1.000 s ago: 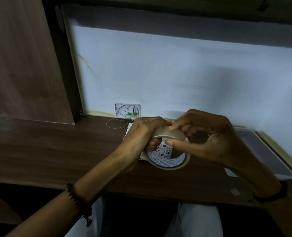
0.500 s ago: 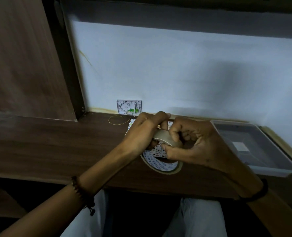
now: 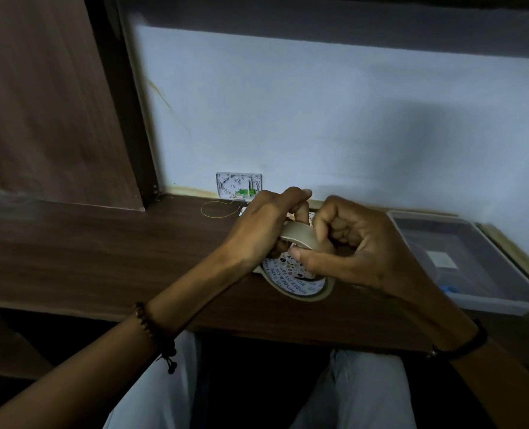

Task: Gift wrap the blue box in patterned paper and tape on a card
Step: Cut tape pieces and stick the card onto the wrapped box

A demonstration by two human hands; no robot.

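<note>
- Head view: I see both hands meeting over the dark brown wooden desk (image 3: 102, 243), holding a beige tape roll (image 3: 297, 235) with a white printed inner ring. The roll is tilted, its lower rim down near the desk's front edge.
- The left hand (image 3: 266, 230) is curled round the roll's upper left side, with its fingers hooked over the top of the band.
- The right hand (image 3: 359, 252) pinches the band from the right — thumb pressed on the near edge, forefinger bent over the outer face, the other fingers curled in.
- White patterned paper (image 3: 291, 267) with dark dots shows through the roll's hole and in slivers beyond the knuckles, lying on the desk directly under the hands. The blue box itself is hidden from me.
- A grey plastic tray (image 3: 473, 301) sits at the desk's right end, beside the right hand. It holds a white square slip (image 3: 442, 260) and a small blue object (image 3: 449, 287) — too dim to identify.
- A white wall plate (image 3: 238, 185) is against the pale wall, with a thin yellow loop (image 3: 219, 209) on the desk just below it.
</note>
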